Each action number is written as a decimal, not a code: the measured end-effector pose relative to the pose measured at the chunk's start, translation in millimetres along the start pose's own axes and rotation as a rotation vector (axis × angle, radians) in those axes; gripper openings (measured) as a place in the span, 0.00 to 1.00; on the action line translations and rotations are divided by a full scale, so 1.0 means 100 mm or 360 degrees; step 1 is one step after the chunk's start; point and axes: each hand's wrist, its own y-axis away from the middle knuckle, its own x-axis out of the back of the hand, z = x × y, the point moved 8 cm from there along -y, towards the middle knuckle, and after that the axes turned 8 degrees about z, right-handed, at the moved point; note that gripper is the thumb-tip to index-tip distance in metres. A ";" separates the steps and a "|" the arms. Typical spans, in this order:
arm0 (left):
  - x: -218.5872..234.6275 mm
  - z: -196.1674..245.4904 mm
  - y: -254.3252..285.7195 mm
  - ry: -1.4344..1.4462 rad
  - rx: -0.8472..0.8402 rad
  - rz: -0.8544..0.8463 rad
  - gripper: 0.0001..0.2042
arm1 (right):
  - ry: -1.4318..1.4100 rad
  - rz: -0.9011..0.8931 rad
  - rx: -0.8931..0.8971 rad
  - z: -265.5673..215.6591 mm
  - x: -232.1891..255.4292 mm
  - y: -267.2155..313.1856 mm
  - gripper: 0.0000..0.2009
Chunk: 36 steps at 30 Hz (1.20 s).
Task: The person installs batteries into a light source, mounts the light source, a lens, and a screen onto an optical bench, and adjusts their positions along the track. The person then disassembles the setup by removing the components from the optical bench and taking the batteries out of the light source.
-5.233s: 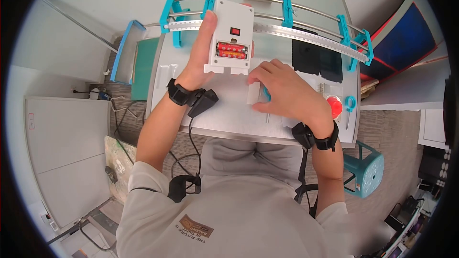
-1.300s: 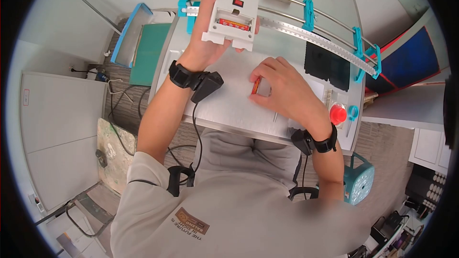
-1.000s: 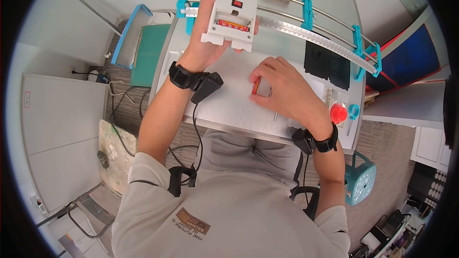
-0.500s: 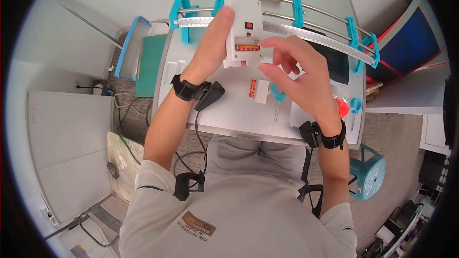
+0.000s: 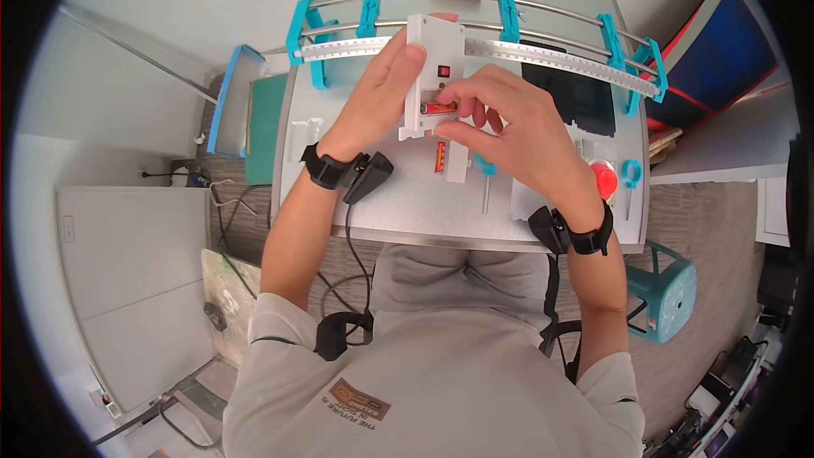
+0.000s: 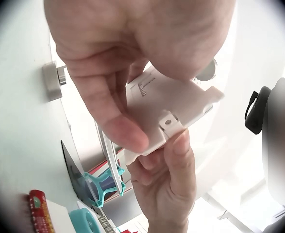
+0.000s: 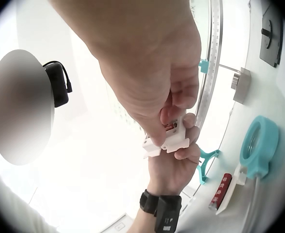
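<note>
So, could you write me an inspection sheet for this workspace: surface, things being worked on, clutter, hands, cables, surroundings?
Surface: metal-topped table, bare near the person.
Battery-powered device: in the left hand; compartment uncovered, one red battery inside.
Loose parts: another red battery lies beside a white cover.
Clutter: teal ring-handled tool near the cover, red-topped container, black sheet, rack with teal brackets.
Left hand: grips the device.
Right hand: fingers at the compartment; whether they pinch the battery is unclear.
Cables: black cable hangs from the left wrist camera.
Surroundings: teal stool at right, white cabinet at left.
Spills: nothing seen.
</note>
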 end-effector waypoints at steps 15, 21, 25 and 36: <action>-0.03 -0.01 0.01 -0.0046 -0.0002 -0.0057 0.25 | -0.0098 -0.0052 -0.0034 0.05 0.01 -0.02 0.08; -0.02 0.00 0.01 -0.0037 0.0058 -0.0028 0.25 | 0.0033 -0.0068 0.0075 0.00 -0.02 0.00 0.09; 0.04 -0.01 -0.02 -0.0037 0.0045 0.0029 0.26 | 0.0135 -0.0085 0.0049 0.03 0.00 0.00 0.09; 0.54 0.17 -0.08 0.0386 -0.0086 0.0680 0.41 | 0.0163 -0.0362 0.0211 -0.06 -0.31 0.09 0.07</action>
